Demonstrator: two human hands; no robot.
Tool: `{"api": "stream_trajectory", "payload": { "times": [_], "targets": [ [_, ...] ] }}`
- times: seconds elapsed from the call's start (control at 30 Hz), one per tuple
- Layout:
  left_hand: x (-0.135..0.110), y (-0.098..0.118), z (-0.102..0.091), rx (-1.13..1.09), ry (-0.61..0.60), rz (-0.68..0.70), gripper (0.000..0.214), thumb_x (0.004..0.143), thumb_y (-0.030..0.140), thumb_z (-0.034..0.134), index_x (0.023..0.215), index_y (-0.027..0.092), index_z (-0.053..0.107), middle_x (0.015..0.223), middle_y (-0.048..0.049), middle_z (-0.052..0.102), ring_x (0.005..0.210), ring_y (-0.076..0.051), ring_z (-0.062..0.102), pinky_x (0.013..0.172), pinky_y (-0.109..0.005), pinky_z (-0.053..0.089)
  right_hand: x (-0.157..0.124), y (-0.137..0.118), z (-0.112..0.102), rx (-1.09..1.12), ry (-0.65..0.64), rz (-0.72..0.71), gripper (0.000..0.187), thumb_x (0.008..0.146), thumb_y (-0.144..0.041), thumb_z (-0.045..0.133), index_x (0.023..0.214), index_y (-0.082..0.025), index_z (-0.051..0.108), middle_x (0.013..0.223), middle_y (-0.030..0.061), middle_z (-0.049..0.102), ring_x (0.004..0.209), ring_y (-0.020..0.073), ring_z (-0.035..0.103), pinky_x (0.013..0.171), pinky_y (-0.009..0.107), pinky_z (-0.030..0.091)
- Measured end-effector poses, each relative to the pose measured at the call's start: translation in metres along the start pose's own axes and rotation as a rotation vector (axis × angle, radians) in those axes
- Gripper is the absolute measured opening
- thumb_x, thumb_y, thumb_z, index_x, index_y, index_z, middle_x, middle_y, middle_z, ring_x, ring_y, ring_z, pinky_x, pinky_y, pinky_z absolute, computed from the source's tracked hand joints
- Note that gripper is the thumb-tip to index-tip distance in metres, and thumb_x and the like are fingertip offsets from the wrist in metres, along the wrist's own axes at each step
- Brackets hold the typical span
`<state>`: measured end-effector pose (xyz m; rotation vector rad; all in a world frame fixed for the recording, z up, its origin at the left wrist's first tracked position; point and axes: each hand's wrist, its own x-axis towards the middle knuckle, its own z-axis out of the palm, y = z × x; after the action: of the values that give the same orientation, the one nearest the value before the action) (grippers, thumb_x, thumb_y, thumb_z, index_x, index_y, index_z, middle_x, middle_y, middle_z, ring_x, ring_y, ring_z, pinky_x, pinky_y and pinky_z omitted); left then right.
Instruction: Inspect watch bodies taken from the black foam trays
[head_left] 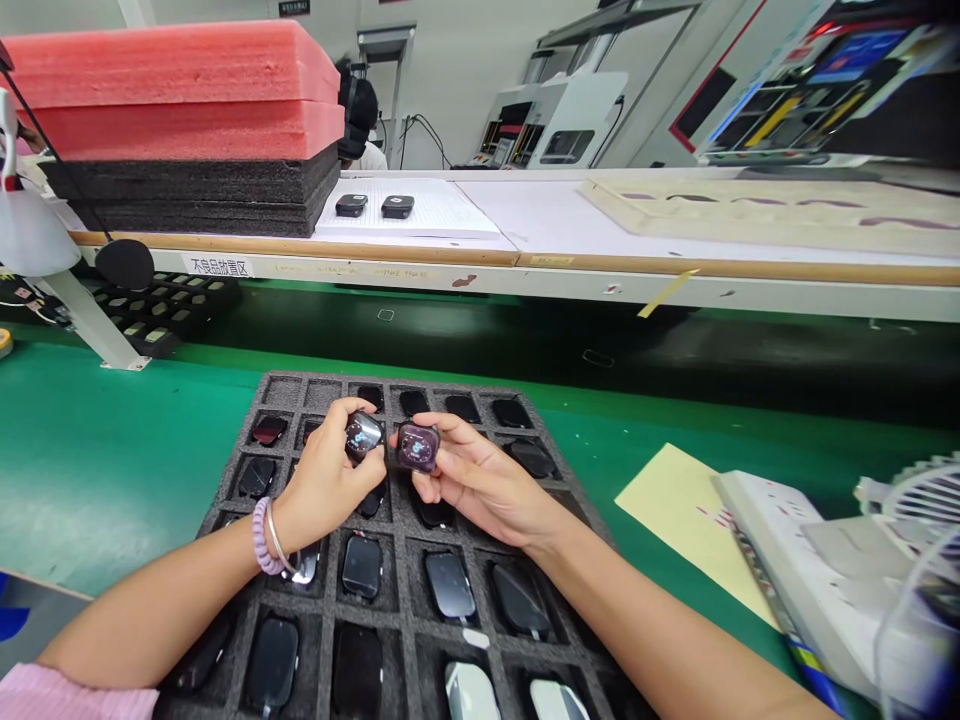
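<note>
A dark grey foam tray (405, 620) with many square pockets lies on the green mat in front of me, most pockets holding black smartwatch bodies. My left hand (324, 478) is closed round one watch body (364, 435) whose screen is lit. My right hand (472, 478) grips a second watch body (417, 446) with a purplish lit screen. Both are held side by side, almost touching, just above the tray's middle rows. A purple bead band and a thin bangle circle my left wrist.
A raised shelf (525, 262) crosses the back, bearing pink and black foam slabs (180, 130) and two more watches (375, 206) on white paper. Right of the tray lie a yellow sheet (675, 500), a white box (810, 590) and a small fan (922, 500). Another tray (161, 310) sits far left.
</note>
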<state>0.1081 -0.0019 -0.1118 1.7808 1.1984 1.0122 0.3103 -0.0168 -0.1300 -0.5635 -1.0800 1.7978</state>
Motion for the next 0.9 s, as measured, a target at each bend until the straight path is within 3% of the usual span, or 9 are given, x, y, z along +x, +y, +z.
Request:
{"api": "stream_trajectory", "payload": {
  "times": [0.27, 0.57, 0.9],
  "targets": [
    [-0.0018, 0.0013, 0.0000, 0.006, -0.016, 0.006, 0.036, 0.079, 0.025, 0.056, 0.114, 0.020, 0.050, 0.082, 0.0024, 0.054, 0.054, -0.009, 0.041, 0.054, -0.024, 0.035, -0.0001, 0.0008, 0.0001, 0.014, -0.074, -0.017, 0.032, 0.093, -0.034, 0.084, 0.120, -0.030, 0.067, 0.110, 0.0028, 0.065, 0.072, 0.0124, 0.062, 0.070, 0.025, 0.050],
    [-0.0021, 0.0024, 0.0005, 0.009, -0.040, 0.029, 0.037, 0.079, 0.025, 0.056, 0.114, 0.018, 0.050, 0.083, 0.0016, 0.055, 0.054, -0.009, 0.040, 0.055, -0.024, 0.035, -0.0019, 0.0001, -0.0004, -0.043, -0.041, -0.004, 0.039, 0.089, -0.040, 0.086, 0.119, -0.028, 0.063, 0.111, 0.0043, 0.064, 0.070, 0.0144, 0.062, 0.069, 0.028, 0.049],
    [-0.0016, 0.0016, 0.0009, 0.006, -0.050, 0.020, 0.037, 0.078, 0.025, 0.056, 0.114, 0.019, 0.050, 0.085, -0.0006, 0.059, 0.066, -0.014, 0.052, 0.062, -0.026, 0.040, -0.0029, 0.0001, 0.0008, -0.064, -0.057, -0.013, 0.040, 0.090, -0.043, 0.085, 0.119, -0.028, 0.061, 0.109, 0.0036, 0.064, 0.071, 0.0149, 0.062, 0.070, 0.030, 0.050]
  ]
}}
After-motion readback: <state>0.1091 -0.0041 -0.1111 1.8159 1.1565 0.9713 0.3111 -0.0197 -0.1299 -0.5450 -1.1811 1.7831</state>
